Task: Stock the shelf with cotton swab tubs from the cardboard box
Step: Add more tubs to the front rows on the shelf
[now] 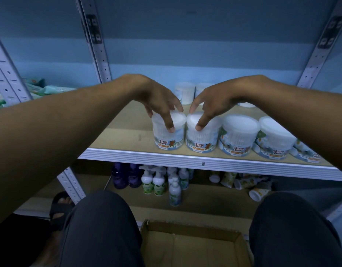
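Two cotton swab tubs stand side by side at the front of the wooden shelf (118, 135). My left hand (158, 101) grips the left tub (169, 138) from above, fingers curled over its white lid. My right hand (212, 102) grips the tub beside it (202, 140) the same way. Both tubs are upright and rest on the shelf. To their right stand more tubs (239, 139) in the front row, and others (185, 91) stand behind my hands. The cardboard box (195, 245) lies open between my knees, and the part of its inside that shows holds no tubs.
The lower shelf holds pump bottles (153, 183) and purple bottles (125, 177), with tipped-over tubes (243, 183) to the right. Perforated metal uprights (98, 47) frame the shelving. Green packets (48, 89) lie at the far left. The shelf has bare board left of the tubs.
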Available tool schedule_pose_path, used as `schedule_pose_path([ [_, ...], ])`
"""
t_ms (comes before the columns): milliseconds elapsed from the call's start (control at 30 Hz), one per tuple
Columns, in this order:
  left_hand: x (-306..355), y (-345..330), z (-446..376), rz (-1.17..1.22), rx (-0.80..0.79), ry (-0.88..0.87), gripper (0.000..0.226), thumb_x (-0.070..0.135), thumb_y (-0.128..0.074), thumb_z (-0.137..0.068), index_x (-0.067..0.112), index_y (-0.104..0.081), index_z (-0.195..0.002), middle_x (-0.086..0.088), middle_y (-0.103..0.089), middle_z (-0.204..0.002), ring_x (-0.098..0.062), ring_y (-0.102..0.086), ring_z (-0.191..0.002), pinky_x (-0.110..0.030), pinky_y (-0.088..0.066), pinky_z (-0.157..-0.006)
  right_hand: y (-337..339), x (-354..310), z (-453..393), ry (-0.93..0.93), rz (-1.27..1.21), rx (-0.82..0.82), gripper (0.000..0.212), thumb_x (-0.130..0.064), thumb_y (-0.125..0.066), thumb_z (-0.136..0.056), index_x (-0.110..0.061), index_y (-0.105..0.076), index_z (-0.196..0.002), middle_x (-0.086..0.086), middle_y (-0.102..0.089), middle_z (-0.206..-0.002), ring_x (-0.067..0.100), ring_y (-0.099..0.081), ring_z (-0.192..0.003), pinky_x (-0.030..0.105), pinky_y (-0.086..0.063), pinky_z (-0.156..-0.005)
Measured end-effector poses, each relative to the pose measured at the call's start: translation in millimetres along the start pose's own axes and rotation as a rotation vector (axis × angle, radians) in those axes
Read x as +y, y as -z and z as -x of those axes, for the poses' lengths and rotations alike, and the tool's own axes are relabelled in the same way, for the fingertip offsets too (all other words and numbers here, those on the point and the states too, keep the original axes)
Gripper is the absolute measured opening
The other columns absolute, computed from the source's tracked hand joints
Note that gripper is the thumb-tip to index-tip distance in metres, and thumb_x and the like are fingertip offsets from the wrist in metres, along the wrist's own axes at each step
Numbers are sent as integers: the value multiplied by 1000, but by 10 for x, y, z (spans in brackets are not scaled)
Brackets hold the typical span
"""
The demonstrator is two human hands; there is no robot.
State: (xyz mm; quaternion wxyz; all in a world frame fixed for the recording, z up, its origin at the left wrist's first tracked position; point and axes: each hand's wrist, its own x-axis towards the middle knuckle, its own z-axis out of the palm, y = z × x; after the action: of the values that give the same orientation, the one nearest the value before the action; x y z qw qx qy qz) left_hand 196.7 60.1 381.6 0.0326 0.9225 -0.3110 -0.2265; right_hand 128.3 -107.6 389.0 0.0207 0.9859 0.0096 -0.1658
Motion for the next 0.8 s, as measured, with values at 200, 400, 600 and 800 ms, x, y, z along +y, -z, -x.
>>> schedule_pose_path([
  [200, -14, -39, -52, 4, 72, 1, 76, 45, -83, -73, 28, -51, -140, 3, -52, -136, -24, -57, -112, -37, -59, -89, -9, 10, -39, 19, -15, 8, 73, -61, -82, -66, -46, -55, -132, -3, -62, -124, 23, -63, -111, 41, -47, -103],
  [400, -2, -41, -49, -11, 83, 3, 76, 48, -83, -71, 28, -53, -138, 3, -52, -133, -23, -56, -109, -38, -60, -85, -35, 44, -47, 44, -154, 19, 67, -46, -87, -69, -42, -59, -130, -4, -54, -116, 7, -60, -84, 25, -54, -76],
  [600, 12, -40, -44, -24, 74, 7, 75, 50, -82, -70, 27, -56, -136, 3, -52, -131, -24, -57, -108, -37, -61, -81, -44, 42, -53, 58, -147, 32, 66, -45, -86, -71, -39, -59, -130, -5, -51, -116, 2, -56, -77, 22, -51, -72],
  [800, 11, -40, -47, -27, 73, 17, 76, 49, -82, -70, 27, -54, -137, 2, -52, -135, -25, -57, -111, -38, -60, -83, -54, 47, -67, 59, -141, 26, 66, -48, -86, -70, -40, -59, -130, -7, -52, -114, 3, -57, -81, 23, -51, -74],
])
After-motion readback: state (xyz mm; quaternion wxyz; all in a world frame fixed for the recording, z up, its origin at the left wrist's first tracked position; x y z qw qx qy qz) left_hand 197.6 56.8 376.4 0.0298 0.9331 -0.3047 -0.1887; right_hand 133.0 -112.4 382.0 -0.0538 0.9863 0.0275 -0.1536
